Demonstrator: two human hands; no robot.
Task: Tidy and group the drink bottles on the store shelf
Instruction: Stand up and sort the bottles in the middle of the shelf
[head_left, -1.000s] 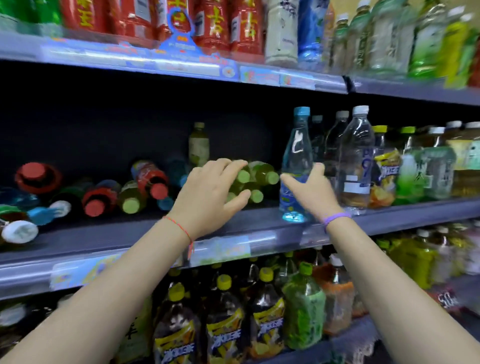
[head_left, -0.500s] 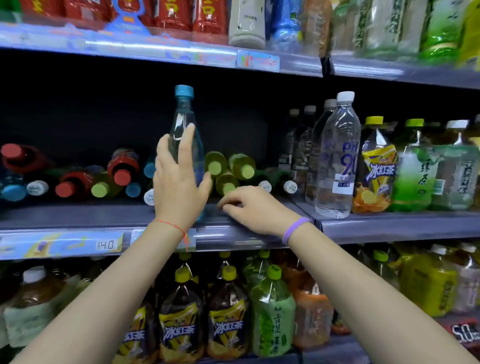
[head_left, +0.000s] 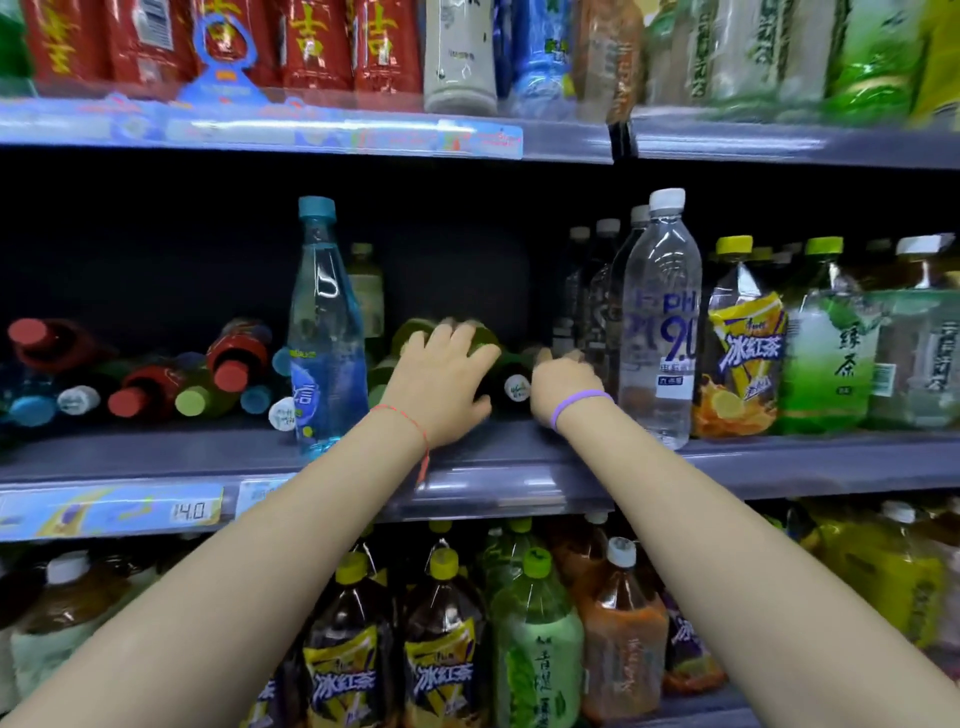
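A tall clear-blue bottle (head_left: 324, 332) with a blue cap stands upright on the middle shelf (head_left: 493, 467), free of both hands. Just right of it, several green-capped bottles (head_left: 410, 332) lie on their sides, caps facing me. My left hand (head_left: 441, 384) lies over them with its fingers draped on top; the blur hides whether it grips one. My right hand (head_left: 563, 384) reaches in beside a dark lying bottle with a white cap (head_left: 517, 387), its fingers hidden behind it.
More bottles with red, blue, green and white caps (head_left: 156, 384) lie in a heap at the left. Upright clear water bottles (head_left: 660, 322) and tea bottles (head_left: 743, 353) stand at the right. The shelves above and below are packed with bottles.
My left hand has let go of the blue bottle, which now stands alone, and has moved right onto the lying green-capped bottles. My right hand has pushed deeper into the shelf.
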